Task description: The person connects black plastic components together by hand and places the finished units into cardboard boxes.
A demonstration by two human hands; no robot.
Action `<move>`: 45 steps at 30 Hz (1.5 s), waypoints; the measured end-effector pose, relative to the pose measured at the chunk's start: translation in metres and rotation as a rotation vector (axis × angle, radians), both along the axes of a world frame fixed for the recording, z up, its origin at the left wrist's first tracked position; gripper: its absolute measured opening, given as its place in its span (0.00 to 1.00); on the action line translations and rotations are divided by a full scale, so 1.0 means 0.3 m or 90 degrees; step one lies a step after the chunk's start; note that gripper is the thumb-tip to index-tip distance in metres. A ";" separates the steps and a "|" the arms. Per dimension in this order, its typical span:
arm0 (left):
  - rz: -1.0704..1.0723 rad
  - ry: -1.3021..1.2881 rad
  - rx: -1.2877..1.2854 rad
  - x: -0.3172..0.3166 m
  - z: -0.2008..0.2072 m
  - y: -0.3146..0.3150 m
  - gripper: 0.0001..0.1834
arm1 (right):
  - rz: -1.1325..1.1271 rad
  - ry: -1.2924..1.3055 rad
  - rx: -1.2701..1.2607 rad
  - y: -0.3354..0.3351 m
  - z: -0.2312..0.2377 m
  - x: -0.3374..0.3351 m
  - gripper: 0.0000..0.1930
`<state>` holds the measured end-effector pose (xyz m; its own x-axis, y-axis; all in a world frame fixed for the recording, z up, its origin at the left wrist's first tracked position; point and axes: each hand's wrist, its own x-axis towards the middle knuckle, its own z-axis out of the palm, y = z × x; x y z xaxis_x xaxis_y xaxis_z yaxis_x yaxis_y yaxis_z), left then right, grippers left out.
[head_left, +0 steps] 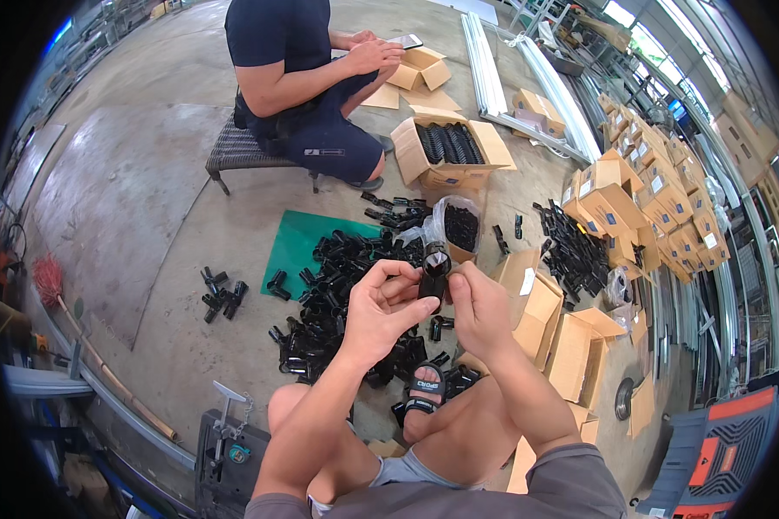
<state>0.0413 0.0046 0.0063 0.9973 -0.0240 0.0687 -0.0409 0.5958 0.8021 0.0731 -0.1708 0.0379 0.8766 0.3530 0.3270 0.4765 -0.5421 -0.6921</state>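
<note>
Seemingly, one piece is being adjusted: the left hand (377, 313) pinches a black tubular part (433, 286) above the pile of black parts (327, 298); the right hand (486, 313) curls against its side, exact hold hidden. Next likely calls for steady, fine fingertip work.

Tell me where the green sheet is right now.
In the head view, the green sheet lies on the floor left of centre, beyond the person's left hand, partly covered by the pile of black fittings.

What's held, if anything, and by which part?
A black tubular fitting: the left hand grips its lower body; the right hand is at its right side.
</note>
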 end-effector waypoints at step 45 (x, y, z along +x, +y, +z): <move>-0.201 0.050 -0.465 -0.003 -0.054 0.053 0.27 | -0.037 -0.098 0.231 0.030 0.007 -0.031 0.09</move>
